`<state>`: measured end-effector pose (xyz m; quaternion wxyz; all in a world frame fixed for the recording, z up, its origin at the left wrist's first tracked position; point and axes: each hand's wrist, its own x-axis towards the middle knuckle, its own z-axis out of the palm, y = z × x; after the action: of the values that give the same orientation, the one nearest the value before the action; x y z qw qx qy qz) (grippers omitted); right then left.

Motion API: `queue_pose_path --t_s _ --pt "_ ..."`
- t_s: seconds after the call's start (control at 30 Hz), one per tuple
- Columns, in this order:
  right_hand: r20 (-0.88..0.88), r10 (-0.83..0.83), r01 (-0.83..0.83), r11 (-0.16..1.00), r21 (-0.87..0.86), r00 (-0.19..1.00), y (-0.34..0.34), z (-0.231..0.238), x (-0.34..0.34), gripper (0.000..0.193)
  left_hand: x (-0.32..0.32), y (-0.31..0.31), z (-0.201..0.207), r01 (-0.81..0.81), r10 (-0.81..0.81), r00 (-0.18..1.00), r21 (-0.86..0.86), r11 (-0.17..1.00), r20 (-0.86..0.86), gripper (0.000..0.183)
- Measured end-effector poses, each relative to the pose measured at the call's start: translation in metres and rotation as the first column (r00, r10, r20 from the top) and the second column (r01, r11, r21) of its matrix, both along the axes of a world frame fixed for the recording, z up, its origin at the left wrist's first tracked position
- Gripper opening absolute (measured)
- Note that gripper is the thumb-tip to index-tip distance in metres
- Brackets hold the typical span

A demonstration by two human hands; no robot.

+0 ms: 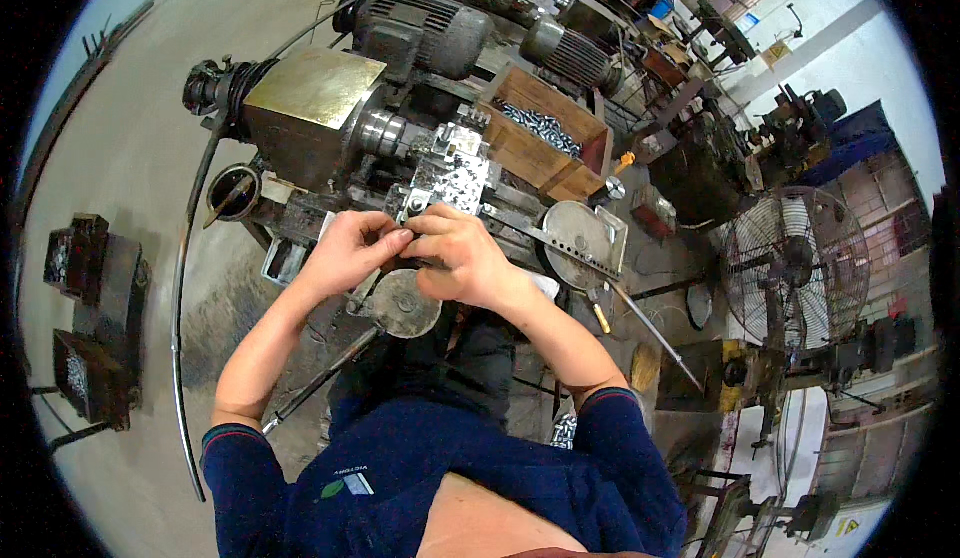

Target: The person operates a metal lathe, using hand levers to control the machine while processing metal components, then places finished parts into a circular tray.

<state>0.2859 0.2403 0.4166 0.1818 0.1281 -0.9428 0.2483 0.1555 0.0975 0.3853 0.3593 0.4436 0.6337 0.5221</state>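
My left hand (362, 245) and my right hand (456, 255) meet in front of a small lathe, fingertips together. The left thumb and fingers are pinched, and the right fingers curl against them. Anything between them is too small or hidden to make out. Just beyond the hands is the lathe's cross slide (452, 180), its bright metal strewn with dark chips. The chuck (382, 133) sticks out of the headstock (315, 108), which has a brassy flat top. Below my hands is a round metal disc (402, 303) with a lever.
A wooden box (515, 163) of small shiny metal parts stands behind the slide. Electric motors (425, 36) sit at the back. To the right are a round metal plate (580, 243), a long rod (655, 336) and a large caged fan (797, 263). Dark bins (95, 373) of parts stand at left.
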Motion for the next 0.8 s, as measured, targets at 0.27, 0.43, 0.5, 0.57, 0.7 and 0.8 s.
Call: queue_pose_path --t_s 0.27,0.43,0.5,0.57,0.7,0.8 --pt "0.025 -0.28 0.24 0.863 0.444 0.96 0.056 -0.012 -0.08 0.027 -0.091 -0.099 -0.003 -0.46 0.424 0.783 0.034 0.887 -0.455 0.028" --pt "0.015 -0.463 0.33 0.653 0.682 0.886 0.08 -0.048 -0.13 0.021 -0.136 -0.22 -0.047 -0.763 0.435 0.332 0.033 0.646 -0.837 0.023" --pt "0.053 -0.467 0.316 0.672 0.67 0.882 0.079 -0.05 -0.137 0.02 -0.133 -0.257 -0.067 -0.786 0.503 0.406 -0.011 0.618 -0.763 0.025" --pt "0.05 -0.47 0.319 0.67 0.67 0.881 0.082 -0.052 -0.136 0.02 -0.114 -0.269 -0.071 -0.788 0.512 0.509 -0.135 0.601 -0.692 0.029" --pt "0.117 -0.481 0.272 0.661 0.699 0.869 0.076 -0.048 -0.139 0.02 -0.092 -0.27 -0.104 -0.797 0.609 0.594 -0.284 0.532 -0.526 0.031" --pt "0.128 -0.499 0.278 0.657 0.701 0.857 0.077 -0.051 -0.143 0.022 -0.094 -0.251 -0.1 -0.845 0.615 0.523 -0.264 0.465 -0.59 0.03"
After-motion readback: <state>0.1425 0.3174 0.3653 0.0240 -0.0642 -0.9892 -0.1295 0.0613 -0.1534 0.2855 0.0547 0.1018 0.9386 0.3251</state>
